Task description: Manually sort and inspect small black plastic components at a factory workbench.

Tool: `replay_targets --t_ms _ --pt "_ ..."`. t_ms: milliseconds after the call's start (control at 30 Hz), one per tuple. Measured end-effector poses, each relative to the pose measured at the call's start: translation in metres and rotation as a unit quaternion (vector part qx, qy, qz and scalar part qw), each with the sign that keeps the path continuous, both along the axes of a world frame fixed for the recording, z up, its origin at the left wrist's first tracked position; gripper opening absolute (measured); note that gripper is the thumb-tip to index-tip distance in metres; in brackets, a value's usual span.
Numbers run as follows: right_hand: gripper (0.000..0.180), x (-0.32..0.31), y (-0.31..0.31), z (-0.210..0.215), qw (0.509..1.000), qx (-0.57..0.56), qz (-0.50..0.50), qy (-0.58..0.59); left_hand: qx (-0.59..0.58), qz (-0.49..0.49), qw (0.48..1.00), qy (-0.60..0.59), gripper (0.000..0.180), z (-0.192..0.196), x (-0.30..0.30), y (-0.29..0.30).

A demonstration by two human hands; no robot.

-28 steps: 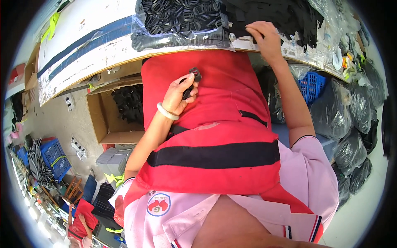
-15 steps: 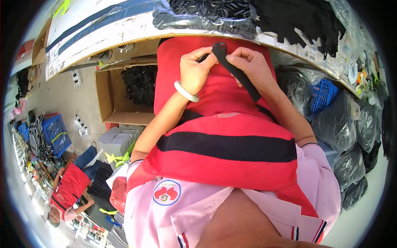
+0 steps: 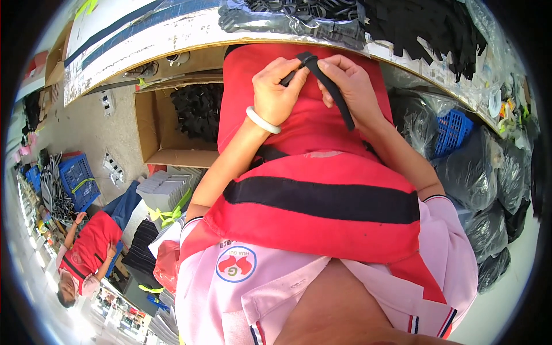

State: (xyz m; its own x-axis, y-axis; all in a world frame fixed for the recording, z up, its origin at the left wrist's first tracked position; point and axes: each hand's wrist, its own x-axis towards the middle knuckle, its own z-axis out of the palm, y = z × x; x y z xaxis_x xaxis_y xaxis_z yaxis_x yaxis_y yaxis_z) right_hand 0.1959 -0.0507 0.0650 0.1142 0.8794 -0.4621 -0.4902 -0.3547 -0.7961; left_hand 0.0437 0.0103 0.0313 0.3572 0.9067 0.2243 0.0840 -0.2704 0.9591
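Observation:
Above the red apron (image 3: pixel 322 215) on my lap, both hands work on one black fabric strap (image 3: pixel 335 95). My left hand (image 3: pixel 276 89) is closed, its thumb and fingers pinching the strap near a small dark loop or buckle (image 3: pixel 309 59). A short dark end shows beside the left fingers. My right hand (image 3: pixel 352 86) pinches the strap just right of that loop, and the long tail hangs down past its palm. Exactly how the strap runs through the loop is too small to tell.
A worktable (image 3: pixel 172 43) edge lies ahead, bearing a clear bag of black parts (image 3: pixel 299 23) and a pile of black strips (image 3: pixel 425 29). A carton (image 3: pixel 178 156) of black pieces stands left below. Dark plastic bags (image 3: pixel 468 167) and a blue basket (image 3: pixel 451 132) are right. A co-worker (image 3: pixel 89 247) sits lower left.
The strap has turned edge-on, and its loop no longer stands up above the fingers. Both hands keep their pinch with small shifts. The co-worker's arms have moved.

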Motion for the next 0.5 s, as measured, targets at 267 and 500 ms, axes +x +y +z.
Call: replay_targets --t_ms 267,500 --pt "0.027 0.013 0.007 -0.007 0.996 -0.023 0.086 -0.003 -0.412 -0.056 0.901 -0.124 0.016 0.009 -0.016 0.0" --pt "0.014 0.001 0.002 -0.012 0.927 0.224 0.025 -0.3 -0.478 -0.022 0.859 -0.179 0.018 0.002 -0.01 -0.002"
